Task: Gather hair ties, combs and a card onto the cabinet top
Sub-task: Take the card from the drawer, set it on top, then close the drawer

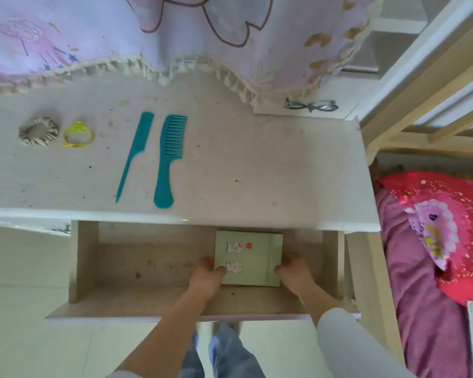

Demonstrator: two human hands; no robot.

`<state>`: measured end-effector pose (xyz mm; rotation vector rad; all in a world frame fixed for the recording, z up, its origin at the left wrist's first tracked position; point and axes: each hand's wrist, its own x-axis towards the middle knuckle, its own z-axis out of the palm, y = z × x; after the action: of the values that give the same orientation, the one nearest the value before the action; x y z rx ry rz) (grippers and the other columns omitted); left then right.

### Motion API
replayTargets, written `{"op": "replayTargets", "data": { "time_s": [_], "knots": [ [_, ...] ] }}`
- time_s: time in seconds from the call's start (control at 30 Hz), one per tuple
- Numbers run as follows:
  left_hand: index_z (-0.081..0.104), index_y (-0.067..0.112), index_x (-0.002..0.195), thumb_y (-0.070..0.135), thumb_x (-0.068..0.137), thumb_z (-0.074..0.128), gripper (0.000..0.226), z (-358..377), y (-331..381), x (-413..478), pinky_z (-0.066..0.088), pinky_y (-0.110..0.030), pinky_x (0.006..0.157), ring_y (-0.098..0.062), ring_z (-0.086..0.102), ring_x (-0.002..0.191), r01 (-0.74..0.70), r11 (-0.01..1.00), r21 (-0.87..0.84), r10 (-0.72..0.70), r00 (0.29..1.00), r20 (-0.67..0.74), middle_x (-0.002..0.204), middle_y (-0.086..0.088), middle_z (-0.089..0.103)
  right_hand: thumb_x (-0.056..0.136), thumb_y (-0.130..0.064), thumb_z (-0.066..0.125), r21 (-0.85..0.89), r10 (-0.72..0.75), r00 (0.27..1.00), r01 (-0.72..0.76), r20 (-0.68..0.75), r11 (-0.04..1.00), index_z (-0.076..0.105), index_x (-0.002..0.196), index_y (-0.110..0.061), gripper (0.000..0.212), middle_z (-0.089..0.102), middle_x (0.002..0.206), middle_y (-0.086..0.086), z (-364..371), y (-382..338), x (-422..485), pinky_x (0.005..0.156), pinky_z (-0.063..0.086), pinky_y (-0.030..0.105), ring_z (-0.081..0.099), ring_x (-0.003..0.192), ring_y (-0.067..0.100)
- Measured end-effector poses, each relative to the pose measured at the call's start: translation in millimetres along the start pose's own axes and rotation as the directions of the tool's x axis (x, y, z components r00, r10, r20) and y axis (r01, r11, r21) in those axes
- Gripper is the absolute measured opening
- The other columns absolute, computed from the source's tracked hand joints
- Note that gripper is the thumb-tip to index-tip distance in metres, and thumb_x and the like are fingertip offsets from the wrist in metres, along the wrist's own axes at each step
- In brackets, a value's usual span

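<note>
A pale green card [253,253] with small stickers lies inside the open drawer [137,264] below the cabinet top [271,170]. My left hand [206,276] grips its left edge and my right hand [294,274] holds its right edge. On the cabinet top lie a grey fabric scrunchie [38,130], a yellow hair tie [78,135], a thin teal tail comb [134,151] and a wide-toothed teal comb [168,159], side by side at the left.
A lilac frilled cloth [175,31] hangs over the back of the cabinet top. A metal bow-shaped handle [310,105] shows at the back right. A bed with a red pillow [443,227] stands to the right. Tiled floor lies below.
</note>
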<state>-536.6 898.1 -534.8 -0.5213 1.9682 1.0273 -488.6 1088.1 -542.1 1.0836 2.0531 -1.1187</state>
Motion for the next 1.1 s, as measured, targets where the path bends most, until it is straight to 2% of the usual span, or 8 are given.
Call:
{"op": "replayTargets", "data": {
  "time_s": [0.1, 0.17, 0.3, 0.5, 0.63, 0.8, 0.9, 1.1],
  "knots": [
    [0.056, 0.011, 0.112, 0.009, 0.087, 0.055, 0.025, 5.3, 6.1, -0.7, 0.036, -0.026, 0.076, -0.018, 0.051, 0.083, 0.057, 0.985, -0.166, -0.059, 0.998, -0.007, 0.099, -0.004, 0.058, 0.079, -0.001, 0.054, 0.167, 0.064, 0.998, -0.064, 0.004, 0.984, 0.06, 0.075, -0.019, 0.019, 0.063, 0.077, 0.003, 3.0, -2.3, 1.0, 0.059, 0.046, 0.026, 0.058, 0.07, 0.018],
    [0.052, 0.008, 0.12, 0.013, 0.087, 0.057, 0.034, 8.0, 10.1, 2.2, 0.036, -0.027, 0.078, -0.02, 0.05, 0.088, 0.086, 0.977, -0.197, -0.091, 0.996, -0.014, 0.107, -0.008, 0.06, 0.08, -0.005, 0.059, 0.259, 0.108, 0.994, -0.11, 0.019, 0.96, 0.055, 0.071, -0.022, 0.02, 0.062, 0.082, 0.003, 2.4, -3.5, 4.3, 0.071, 0.051, 0.031, 0.058, 0.078, 0.022],
    [0.034, 0.007, 0.137, 0.017, 0.086, 0.06, 0.058, 14.1, 16.7, 8.9, 0.039, -0.029, 0.087, -0.026, 0.059, 0.102, 0.11, 0.965, -0.24, -0.108, 0.994, 0.024, 0.106, -0.012, 0.066, 0.083, -0.015, 0.063, 0.32, 0.138, 0.988, -0.151, 0.065, 0.935, 0.06, 0.091, -0.013, 0.009, 0.065, 0.099, 0.01, -2.8, -4.7, 8.0, 0.084, 0.052, 0.038, 0.061, 0.091, 0.027],
    [0.042, 0.003, 0.132, 0.017, 0.086, 0.054, 0.05, 16.5, 10.4, 10.1, 0.043, -0.035, 0.094, -0.035, 0.049, 0.118, 0.099, 0.995, -0.001, -0.099, 0.989, -0.106, 0.126, -0.018, 0.056, 0.082, -0.025, 0.064, 0.162, 0.132, 0.99, -0.124, -0.045, 0.979, 0.047, 0.124, -0.002, 0.051, 0.053, 0.127, 0.019, 4.1, -9.9, 9.7, 0.097, 0.046, 0.047, 0.052, 0.115, 0.036],
    [0.051, 0.003, 0.124, 0.013, 0.085, 0.054, 0.04, 18.6, 0.4, 19.1, 0.045, -0.033, 0.09, -0.033, 0.056, 0.109, 0.088, 0.995, -0.047, -0.093, 0.99, -0.104, 0.12, -0.017, 0.061, 0.08, -0.019, 0.063, 0.23, 0.153, 0.983, -0.126, -0.104, 0.965, 0.051, 0.117, 0.0, 0.043, 0.059, 0.118, 0.02, 9.6, -4.2, 13.1, 0.09, 0.052, 0.047, 0.059, 0.103, 0.035],
    [0.059, 0.004, 0.114, 0.013, 0.092, 0.048, 0.026, 20.8, 2.7, 16.8, 0.041, -0.021, 0.052, -0.016, 0.055, 0.073, -0.016, 0.997, -0.076, 0.011, 0.997, -0.071, 0.104, -0.012, 0.066, 0.086, -0.023, 0.062, 0.335, 0.126, 0.99, -0.097, -0.065, 0.937, 0.063, 0.102, -0.004, 0.025, 0.068, 0.108, 0.016, 3.0, 1.6, 16.5, 0.09, 0.053, 0.045, 0.064, 0.096, 0.031],
    [0.059, 0.005, 0.115, 0.012, 0.094, 0.047, 0.025, 8.6, 7.9, 3.7, 0.045, -0.022, 0.056, -0.018, 0.059, 0.075, -0.034, 0.993, -0.109, 0.031, 0.999, -0.029, 0.097, -0.009, 0.065, 0.088, -0.022, 0.061, 0.36, 0.111, 0.993, -0.093, -0.029, 0.928, 0.062, 0.083, -0.012, 0.011, 0.068, 0.104, 0.016, -13.8, 3.3, 8.9, 0.088, 0.052, 0.04, 0.062, 0.092, 0.029],
    [0.065, 0.001, 0.105, 0.014, 0.088, 0.063, 0.022, -58.4, 19.3, -58.2, 0.061, -0.031, 0.065, -0.025, 0.073, 0.079, 0.058, 0.98, -0.188, -0.006, 0.963, 0.268, 0.091, -0.011, 0.076, 0.079, -0.023, 0.071, 0.308, 0.004, 0.968, -0.084, 0.251, 0.948, 0.07, 0.094, -0.004, 0.024, 0.073, 0.091, 0.012, -67.9, -6.0, -42.9, 0.075, 0.05, 0.034, 0.067, 0.083, 0.024]
  ]
}}
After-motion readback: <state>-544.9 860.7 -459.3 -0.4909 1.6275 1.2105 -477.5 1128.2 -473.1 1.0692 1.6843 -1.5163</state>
